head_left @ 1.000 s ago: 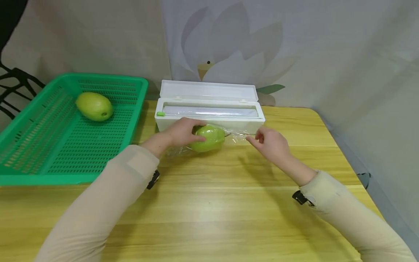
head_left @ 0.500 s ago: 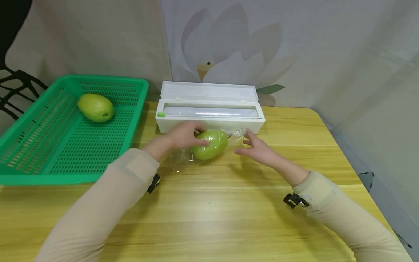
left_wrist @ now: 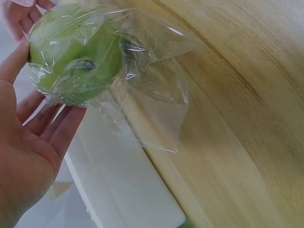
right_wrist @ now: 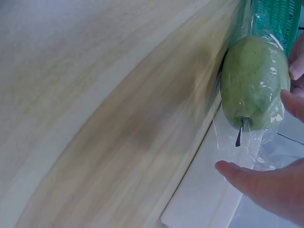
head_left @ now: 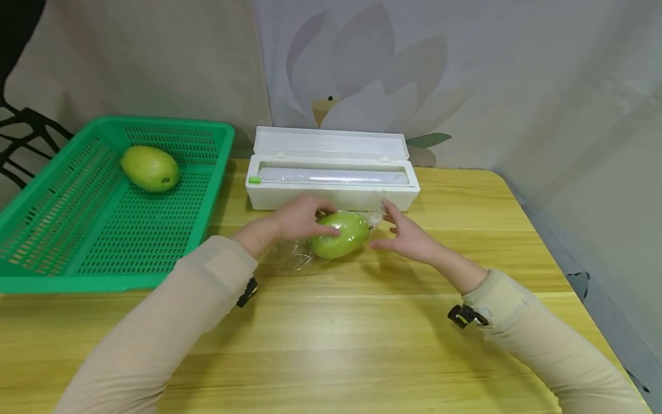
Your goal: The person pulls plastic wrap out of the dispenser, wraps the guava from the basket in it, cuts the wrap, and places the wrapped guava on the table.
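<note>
A green pear [head_left: 345,237] wrapped in clear cling film [left_wrist: 159,102] lies on its side, in front of the white film box. My left hand [head_left: 302,218] holds it from the left, thumb on the near side and fingers behind. Loose film sticks out at the pear's left end. At the other end, where a dark stem [right_wrist: 239,134] shows, my right hand [head_left: 411,237] has its thumb and fingers spread apart, with fingertips right at the film there.
The white film box [head_left: 331,199] has its lid up, a film roll [head_left: 333,176] inside and a green slider [head_left: 254,180] at its left. A green basket [head_left: 67,284] on the left holds another yellow-green fruit [head_left: 150,168]. Beyond it stands a black chair [head_left: 35,123].
The pear has moved right and toward me with my left hand. My right hand has let go of the film end it pinched, spread its fingers and come left toward the pear.
</note>
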### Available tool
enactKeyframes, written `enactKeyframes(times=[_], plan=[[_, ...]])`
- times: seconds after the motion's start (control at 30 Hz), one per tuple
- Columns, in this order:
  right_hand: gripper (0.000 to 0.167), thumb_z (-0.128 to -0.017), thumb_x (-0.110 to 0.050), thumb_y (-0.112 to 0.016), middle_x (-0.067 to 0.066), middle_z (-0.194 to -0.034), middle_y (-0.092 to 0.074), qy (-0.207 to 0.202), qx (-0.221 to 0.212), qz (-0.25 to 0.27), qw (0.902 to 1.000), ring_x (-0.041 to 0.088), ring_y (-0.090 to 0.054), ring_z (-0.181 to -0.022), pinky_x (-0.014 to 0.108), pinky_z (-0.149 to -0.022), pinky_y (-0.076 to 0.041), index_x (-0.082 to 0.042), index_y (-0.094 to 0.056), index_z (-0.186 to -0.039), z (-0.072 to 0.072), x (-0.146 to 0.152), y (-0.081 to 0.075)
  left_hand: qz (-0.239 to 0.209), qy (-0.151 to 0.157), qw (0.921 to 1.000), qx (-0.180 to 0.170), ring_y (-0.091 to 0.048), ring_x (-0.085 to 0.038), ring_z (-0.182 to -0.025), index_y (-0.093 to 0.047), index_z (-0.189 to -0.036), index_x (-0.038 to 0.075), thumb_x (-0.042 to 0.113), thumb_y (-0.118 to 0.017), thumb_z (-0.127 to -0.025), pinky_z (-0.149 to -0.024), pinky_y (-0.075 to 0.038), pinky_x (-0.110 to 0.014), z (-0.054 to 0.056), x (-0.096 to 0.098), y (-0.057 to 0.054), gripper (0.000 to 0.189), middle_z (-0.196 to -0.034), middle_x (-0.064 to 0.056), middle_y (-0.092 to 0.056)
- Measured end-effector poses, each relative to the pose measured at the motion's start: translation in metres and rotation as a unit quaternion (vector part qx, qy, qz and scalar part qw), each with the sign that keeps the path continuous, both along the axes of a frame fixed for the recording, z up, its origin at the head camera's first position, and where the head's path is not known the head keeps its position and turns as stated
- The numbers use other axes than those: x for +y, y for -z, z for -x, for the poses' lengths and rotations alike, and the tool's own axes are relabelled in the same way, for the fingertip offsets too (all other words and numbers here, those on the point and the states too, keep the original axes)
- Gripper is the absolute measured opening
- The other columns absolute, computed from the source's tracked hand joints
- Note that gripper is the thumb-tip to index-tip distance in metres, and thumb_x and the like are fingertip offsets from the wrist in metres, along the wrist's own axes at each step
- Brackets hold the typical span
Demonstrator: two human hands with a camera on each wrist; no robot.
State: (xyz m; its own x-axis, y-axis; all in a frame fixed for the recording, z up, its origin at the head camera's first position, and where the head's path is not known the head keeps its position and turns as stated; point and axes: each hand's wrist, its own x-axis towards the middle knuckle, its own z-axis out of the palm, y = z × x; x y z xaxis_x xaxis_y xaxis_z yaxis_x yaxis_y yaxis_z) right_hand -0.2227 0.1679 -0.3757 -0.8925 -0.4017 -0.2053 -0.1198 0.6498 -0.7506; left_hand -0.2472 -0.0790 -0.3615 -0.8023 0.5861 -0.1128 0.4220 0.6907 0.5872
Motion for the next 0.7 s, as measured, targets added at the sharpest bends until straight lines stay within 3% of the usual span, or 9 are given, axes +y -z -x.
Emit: enactKeyframes(times=[0.17,0.4,0.6,0.7], plan=[[0.095,-0.083,-0.014,-0.069,0.024,-0.154,-0.013,-0.015,0.025,-0.003,0.9996,0.040,-0.022,-0.140,0.053,-0.111,-0.026,0.000,-0.003,-0.149,0.001,0.000,-0.001,-0.004,-0.001,1.0000,-0.009,-0.055,-0.023,-0.116,-0.056,-0.127,0.006,0.040,-0.069,-0.081,-0.102,-0.043,-0.038,0.001,0.001,0.000,0.058,-0.126,-0.009,-0.060],[0.096,-0.077,-0.023,-0.075,0.018,-0.154,-0.019,-0.066,0.046,-0.007,0.9967,0.037,-0.025,-0.139,0.053,-0.112,-0.025,-0.003,-0.014,-0.149,0.008,-0.005,-0.002,-0.032,-0.014,0.9970,-0.069,-0.058,-0.026,-0.111,-0.052,-0.126,0.002,0.040,-0.067,-0.084,-0.097,-0.048,-0.036,-0.004,0.005,0.002,0.059,-0.124,-0.013,-0.058],[0.087,-0.075,-0.023,-0.078,0.019,-0.151,-0.026,-0.113,0.063,-0.022,0.9914,0.036,-0.026,-0.138,0.052,-0.114,-0.022,-0.001,-0.030,-0.144,0.018,-0.009,0.003,-0.044,-0.015,0.9970,-0.062,-0.055,-0.025,-0.113,-0.053,-0.125,0.002,0.040,-0.065,-0.085,-0.097,-0.047,-0.038,-0.005,0.008,0.006,0.057,-0.121,-0.013,-0.059],[0.082,-0.073,-0.021,-0.079,0.019,-0.145,-0.034,-0.132,0.055,-0.010,0.9896,0.035,-0.033,-0.134,0.049,-0.113,-0.027,0.001,-0.036,-0.139,0.023,-0.010,0.004,-0.051,-0.015,0.9965,-0.064,-0.055,-0.025,-0.113,-0.053,-0.125,0.001,0.039,-0.066,-0.085,-0.097,-0.047,-0.037,-0.004,0.008,0.008,0.057,-0.121,-0.013,-0.059]])
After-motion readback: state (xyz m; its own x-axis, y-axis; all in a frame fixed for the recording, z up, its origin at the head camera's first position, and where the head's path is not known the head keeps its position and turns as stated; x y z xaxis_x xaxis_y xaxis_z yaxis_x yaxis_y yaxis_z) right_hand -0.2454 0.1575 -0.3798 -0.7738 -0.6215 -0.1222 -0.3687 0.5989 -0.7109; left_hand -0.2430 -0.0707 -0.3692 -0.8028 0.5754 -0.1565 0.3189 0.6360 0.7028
